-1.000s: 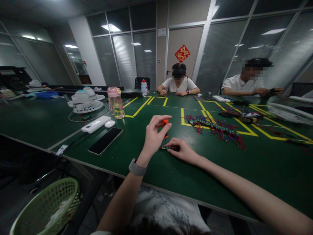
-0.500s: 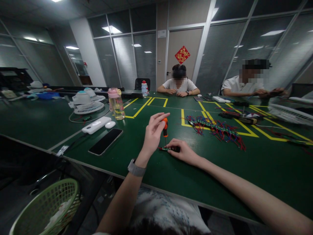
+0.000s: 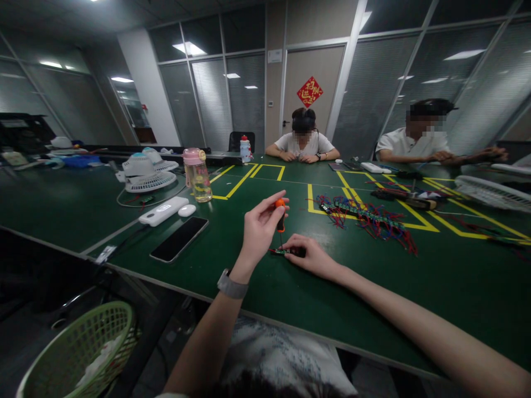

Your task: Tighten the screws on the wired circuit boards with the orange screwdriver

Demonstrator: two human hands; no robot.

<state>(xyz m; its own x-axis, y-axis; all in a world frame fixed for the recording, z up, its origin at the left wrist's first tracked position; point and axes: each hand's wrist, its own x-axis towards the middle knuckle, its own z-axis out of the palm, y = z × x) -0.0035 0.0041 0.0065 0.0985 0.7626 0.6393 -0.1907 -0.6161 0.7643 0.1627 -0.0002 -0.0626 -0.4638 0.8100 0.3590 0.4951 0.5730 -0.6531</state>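
Note:
My left hand is closed round the top of an orange and black screwdriver. The screwdriver stands upright, its thin shaft pointing down onto a small green circuit board. Pressed against the table, my right hand pinches the board's right end between thumb and fingers. A dark part lies under my right palm, mostly hidden. Red wire shows at the board's left end. Exactly where the screwdriver tip meets the board is too small to tell.
Left of my hands lie a phone, a white power strip and a pink-lidded bottle. A row of wired circuit boards lies to the right. Two people sit across the table. A green basket stands below the table's left edge.
The fingers of my left hand have curled from stretched out to closed round the screwdriver's top. My right hand and the board stay in place.

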